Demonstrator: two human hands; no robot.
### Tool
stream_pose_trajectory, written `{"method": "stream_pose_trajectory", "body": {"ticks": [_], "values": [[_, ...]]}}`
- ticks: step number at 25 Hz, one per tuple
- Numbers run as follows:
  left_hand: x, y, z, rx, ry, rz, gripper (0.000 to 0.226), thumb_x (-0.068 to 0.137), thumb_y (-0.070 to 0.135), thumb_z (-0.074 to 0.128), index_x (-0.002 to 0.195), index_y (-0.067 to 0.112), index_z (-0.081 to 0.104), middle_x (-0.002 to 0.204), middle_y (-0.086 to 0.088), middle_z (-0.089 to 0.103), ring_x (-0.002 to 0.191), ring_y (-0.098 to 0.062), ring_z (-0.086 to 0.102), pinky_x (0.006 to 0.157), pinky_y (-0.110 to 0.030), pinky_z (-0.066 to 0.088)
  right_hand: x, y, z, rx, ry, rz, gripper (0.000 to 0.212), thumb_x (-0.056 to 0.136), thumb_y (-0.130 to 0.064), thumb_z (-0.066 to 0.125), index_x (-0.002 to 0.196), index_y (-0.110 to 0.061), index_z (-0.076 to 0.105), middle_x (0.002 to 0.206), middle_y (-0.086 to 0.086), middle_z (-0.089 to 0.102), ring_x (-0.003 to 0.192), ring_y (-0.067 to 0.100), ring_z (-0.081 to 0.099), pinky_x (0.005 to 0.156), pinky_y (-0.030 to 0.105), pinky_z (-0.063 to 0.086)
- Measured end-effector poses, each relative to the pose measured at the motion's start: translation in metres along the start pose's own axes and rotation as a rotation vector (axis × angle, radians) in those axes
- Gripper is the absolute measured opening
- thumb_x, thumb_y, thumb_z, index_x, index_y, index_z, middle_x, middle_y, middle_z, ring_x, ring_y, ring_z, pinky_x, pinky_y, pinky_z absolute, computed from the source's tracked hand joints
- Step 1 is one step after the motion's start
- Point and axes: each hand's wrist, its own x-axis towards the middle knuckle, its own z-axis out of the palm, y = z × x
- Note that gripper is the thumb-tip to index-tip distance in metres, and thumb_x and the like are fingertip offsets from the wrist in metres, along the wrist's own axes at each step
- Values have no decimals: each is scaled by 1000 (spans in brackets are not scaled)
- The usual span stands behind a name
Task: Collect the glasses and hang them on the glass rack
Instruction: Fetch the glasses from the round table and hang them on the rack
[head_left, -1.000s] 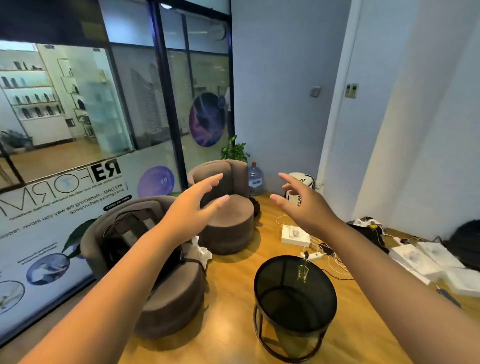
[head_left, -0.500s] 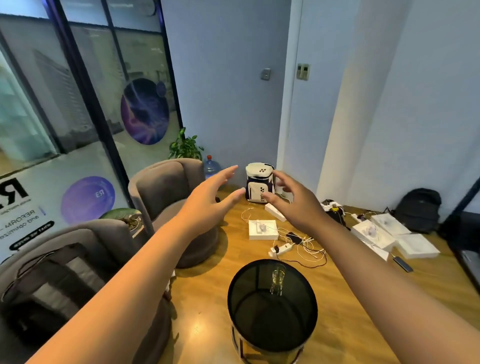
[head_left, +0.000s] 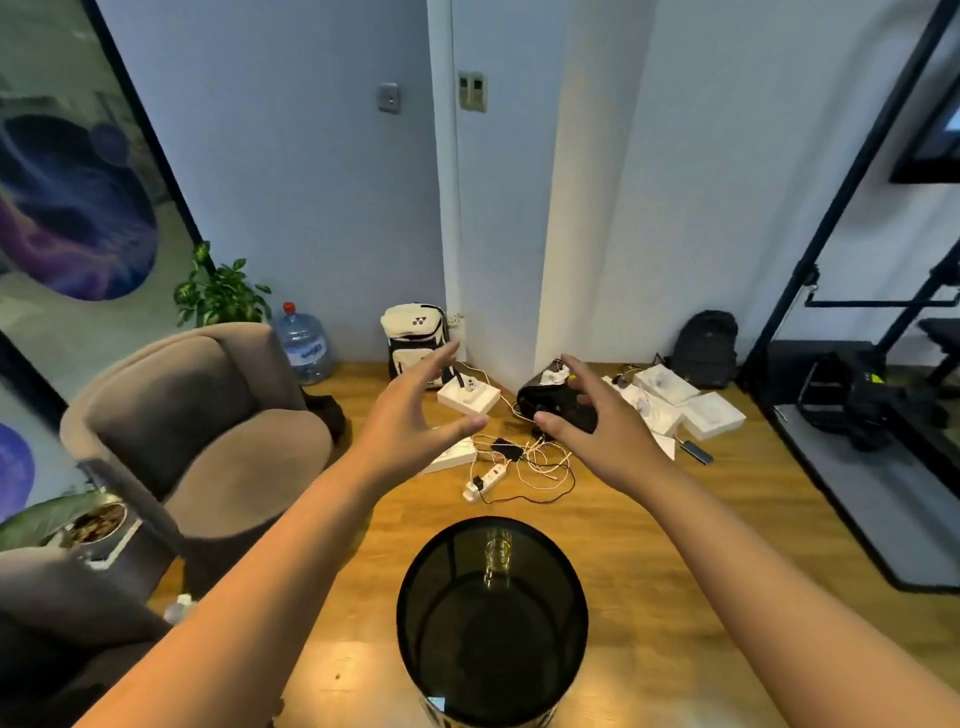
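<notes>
Sitting at the far left, a brown armchair (head_left: 208, 431) has a water jug (head_left: 305, 344) behind it by the wall. The left hand (head_left: 410, 415) is raised with fingers spread, holding nothing. A white power strip (head_left: 484, 483) lies on the wooden floor between the arms. Below it, a clear glass (head_left: 497, 558) stands at the far edge of a round dark glass table (head_left: 493, 649). The right hand (head_left: 602, 431) is likewise spread and empty.

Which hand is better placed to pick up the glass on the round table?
Right, marginally. Both the left hand and right hand hover empty beyond the glass, which sits slightly right of the table centre.
</notes>
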Motion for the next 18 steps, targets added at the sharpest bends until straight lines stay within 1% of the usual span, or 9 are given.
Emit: {"method": "stream_pose_trajectory", "body": {"ticks": [4, 6, 8, 10, 14, 16, 18], "values": [[44, -63, 21, -47, -128, 29, 108, 68, 64, 86, 156, 57, 23, 162, 19, 37, 144, -6, 39, 111, -35, 40, 21, 19, 22, 16, 59, 117, 91, 88, -60, 74, 162, -52, 22, 167, -2, 39, 151, 25, 39, 112, 49, 43], [65, -97, 28, -90, -210, 42, 111, 66, 62, 88, 155, 59, 22, 162, 21, 37, 143, -4, 40, 111, -36, 41, 27, 31, 38, 43, 100, 184, 93, 86, -60, 77, 162, -52, 22, 165, -4, 41, 150, 22, 39, 110, 42, 42], [86, -125, 35, -117, -281, 68, 112, 66, 60, 90, 155, 59, 22, 162, 19, 37, 143, -4, 40, 111, -36, 41, 32, 41, 55, 51, 129, 257, 94, 85, -59, 79, 161, -53, 23, 164, -5, 42, 150, 19, 39, 106, 36, 40], [103, -145, 42, -141, -325, 93, 110, 67, 60, 89, 156, 57, 24, 162, 15, 39, 143, -6, 40, 110, -33, 40, 34, 50, 72, 53, 143, 318, 94, 84, -57, 80, 160, -55, 23, 164, -6, 42, 151, 17, 37, 107, 35, 38], [134, -181, 69, -191, -411, 111, 106, 68, 68, 83, 156, 56, 25, 160, 13, 43, 141, -3, 41, 107, -31, 39, 41, 75, 109, 53, 164, 415, 92, 85, -58, 79, 159, -56, 25, 162, -7, 43, 149, 15, 38, 109, 36, 39], [141, -196, 88, -209, -453, 115, 105, 68, 67, 83, 156, 55, 26, 158, 16, 44, 139, 1, 42, 107, -28, 38, 48, 90, 123, 43, 167, 449, 92, 85, -59, 79, 158, -57, 25, 162, -7, 43, 148, 13, 39, 108, 35, 39], [145, -211, 107, -222, -490, 109, 105, 69, 65, 83, 157, 53, 28, 158, 16, 44, 140, 1, 42, 110, -27, 38, 55, 108, 135, 35, 164, 474, 93, 83, -59, 80, 158, -56, 25, 162, -6, 43, 148, 14, 40, 109, 36, 40]]}}
